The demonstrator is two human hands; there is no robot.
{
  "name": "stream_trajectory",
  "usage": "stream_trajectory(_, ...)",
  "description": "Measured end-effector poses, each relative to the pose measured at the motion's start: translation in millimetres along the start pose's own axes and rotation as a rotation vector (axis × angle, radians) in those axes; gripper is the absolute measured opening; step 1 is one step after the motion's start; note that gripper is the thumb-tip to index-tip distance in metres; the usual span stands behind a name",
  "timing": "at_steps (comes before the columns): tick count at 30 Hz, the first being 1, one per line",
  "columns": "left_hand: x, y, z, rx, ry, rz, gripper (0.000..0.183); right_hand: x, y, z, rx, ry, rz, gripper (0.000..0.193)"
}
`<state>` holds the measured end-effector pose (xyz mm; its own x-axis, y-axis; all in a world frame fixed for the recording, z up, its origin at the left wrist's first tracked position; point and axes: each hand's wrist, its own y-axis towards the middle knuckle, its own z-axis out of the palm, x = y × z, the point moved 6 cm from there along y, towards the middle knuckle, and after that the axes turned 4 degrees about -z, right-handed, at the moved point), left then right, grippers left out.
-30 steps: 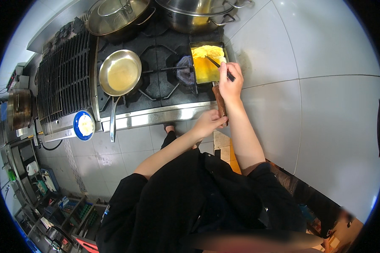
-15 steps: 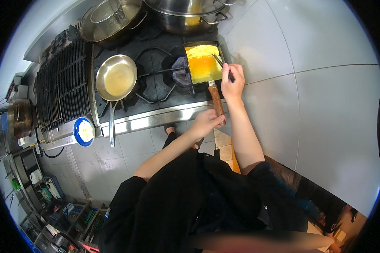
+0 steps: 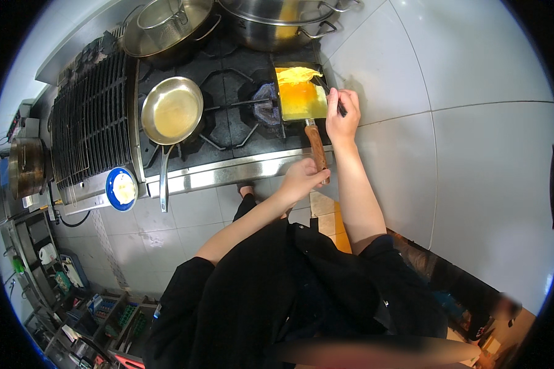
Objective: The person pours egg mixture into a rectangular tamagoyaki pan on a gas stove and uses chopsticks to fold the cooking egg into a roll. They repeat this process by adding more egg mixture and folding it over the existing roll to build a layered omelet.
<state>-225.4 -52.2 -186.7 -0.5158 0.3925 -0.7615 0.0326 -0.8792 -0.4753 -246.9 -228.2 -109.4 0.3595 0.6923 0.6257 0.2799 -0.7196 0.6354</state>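
Observation:
My left hand (image 3: 305,177) is closed around the wooden handle (image 3: 316,144) of a rectangular omelette pan (image 3: 297,64), which sits over the right front burner. A layer of yellow-orange egg (image 3: 301,97) covers the pan's bottom, and along the far side lies a gathered, folded strip of cooked egg (image 3: 297,74). At the pan's right edge, my right hand (image 3: 343,117) grips dark chopsticks (image 3: 342,110). Their tips are hard to make out near the folded egg.
Left on the stove stands a steel frying pan (image 3: 173,117) with pale liquid, its handle pointing toward me. Large pots (image 3: 264,37) stand behind. A grill grate (image 3: 92,123) and a blue-rimmed bowl (image 3: 120,189) are farther left. A tiled wall (image 3: 449,154) is close on the right.
The view has shifted slightly. The folded egg at the far side looks a little narrower front to back. The chopsticks show less clearly; both hands keep their grips.

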Motion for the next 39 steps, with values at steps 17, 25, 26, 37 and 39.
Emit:
stream_trajectory(17,-2.8,-3.6,4.2,0.081,-0.057,-0.012,0.022,-2.4,2.3,-3.0,0.025,0.014,0.067,0.02)
stream_trajectory(25,34.4,-0.1,-11.7,0.083,-0.137,-0.091,0.021,39.9,-22.7,-42.5,0.003,0.045,0.101,0.015)
stream_trajectory(26,35.7,-1.1,-11.3,0.072,-0.143,-0.11,0.021,51.8,-31.0,-50.6,0.014,0.074,0.114,0.014)
stream_trajectory(37,55.6,-1.8,3.0,-0.038,-0.18,-0.105,0.034,110.3,-120.2,-166.7,0.02,0.089,0.038,0.01)
stream_trajectory(39,60.6,2.3,3.6,-0.034,-0.198,-0.055,0.033,117.3,-126.2,-182.6,0.004,0.11,0.039,0.01)
